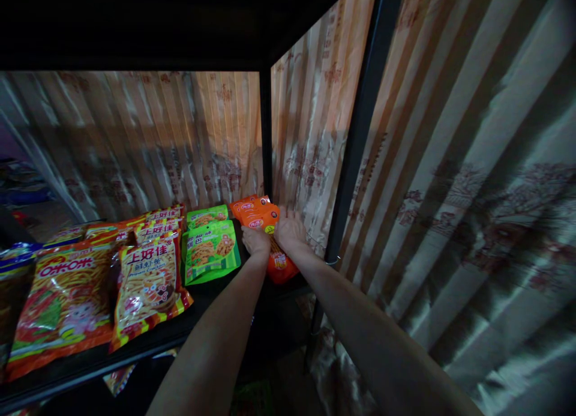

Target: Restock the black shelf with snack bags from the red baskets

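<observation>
At the right end of the shelf, an orange snack bag [281, 267] sits between my two hands at the front of a row of similar orange bags [245, 204]. My left hand [256, 241] grips its left edge with curled fingers. On the opposite edge, my right hand [291, 231] presses against the bag, its fingers pointing toward the back and partly hidden. Just left of my left hand lies a green snack bag [211, 254], with another green bag [207, 217] behind it.
Prawn cracker bags [148, 278] and a larger orange noodle-snack bag [67, 302] fill the shelf's left side. A black shelf post [360, 134] rises close to my right forearm. Patterned curtains [450, 194] hang behind and to the right. More packets show on a lower level.
</observation>
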Available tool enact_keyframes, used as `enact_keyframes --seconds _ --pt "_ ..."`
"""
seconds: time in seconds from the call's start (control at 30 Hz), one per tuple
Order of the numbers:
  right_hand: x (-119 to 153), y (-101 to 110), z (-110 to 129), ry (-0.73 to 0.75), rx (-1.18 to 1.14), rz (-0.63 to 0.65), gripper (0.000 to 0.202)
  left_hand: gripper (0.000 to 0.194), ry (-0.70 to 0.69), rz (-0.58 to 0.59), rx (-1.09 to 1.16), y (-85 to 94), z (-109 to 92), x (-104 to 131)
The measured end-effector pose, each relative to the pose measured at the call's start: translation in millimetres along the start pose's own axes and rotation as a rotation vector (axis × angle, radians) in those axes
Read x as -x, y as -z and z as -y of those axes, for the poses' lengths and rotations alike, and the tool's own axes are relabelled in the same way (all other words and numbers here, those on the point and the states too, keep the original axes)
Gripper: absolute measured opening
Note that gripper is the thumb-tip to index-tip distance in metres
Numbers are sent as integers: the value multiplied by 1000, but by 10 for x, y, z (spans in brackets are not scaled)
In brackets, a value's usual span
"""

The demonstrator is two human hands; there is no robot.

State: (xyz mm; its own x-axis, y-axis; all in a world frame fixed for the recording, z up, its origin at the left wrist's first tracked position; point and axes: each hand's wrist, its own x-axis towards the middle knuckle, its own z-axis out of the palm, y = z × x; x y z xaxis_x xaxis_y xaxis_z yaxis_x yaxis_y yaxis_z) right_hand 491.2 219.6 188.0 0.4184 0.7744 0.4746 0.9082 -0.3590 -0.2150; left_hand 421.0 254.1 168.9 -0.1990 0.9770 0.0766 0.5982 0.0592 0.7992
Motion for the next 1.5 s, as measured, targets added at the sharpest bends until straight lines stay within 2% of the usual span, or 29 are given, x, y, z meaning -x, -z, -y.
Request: enact_keyframes --seconds 0.07,0.17,0.27,0.47,0.63,0.77,0.9,1.0,1.1,1.23,1.4,1.5 --pt "16 15 -11 24 20 -30 33 43 1 -5 16 1 6 4" --pt "33 25 -53 35 -5 26 30 44 1 -3 38 5 14 12" --pt "46 41 -93 43 -49 115 36 44 1 13 57 14 12 12" --pt "184 119 -116 97 -78 141 42 49 -18 47 90 50 3 -14" --pt "332 83 -142 87 -86 213 48 55 -79 49 113 81 14 -16" --pt "342 69 -139 84 -70 253 51 59 -99 35 103 102 2 9" --pt "354 141 -91 73 -34 247 50 58 -138 41 109 139 -29 128" --pt "390 231 -49 59 8 238 47 58 -247 62 153 224 -9 337" --pt "409 300 -24 72 37 246 46 59 -447 100 223 383 110 618" --pt "407 297 -39 76 39 214 46 56 -652 139 282 670 408 910" --pt "442 256 -39 137 -27 116 45 52 -640 177 212 993 825 975" --pt "454 304 142 240 -182 34 43 48 -617 125 124 1147 1002 920"
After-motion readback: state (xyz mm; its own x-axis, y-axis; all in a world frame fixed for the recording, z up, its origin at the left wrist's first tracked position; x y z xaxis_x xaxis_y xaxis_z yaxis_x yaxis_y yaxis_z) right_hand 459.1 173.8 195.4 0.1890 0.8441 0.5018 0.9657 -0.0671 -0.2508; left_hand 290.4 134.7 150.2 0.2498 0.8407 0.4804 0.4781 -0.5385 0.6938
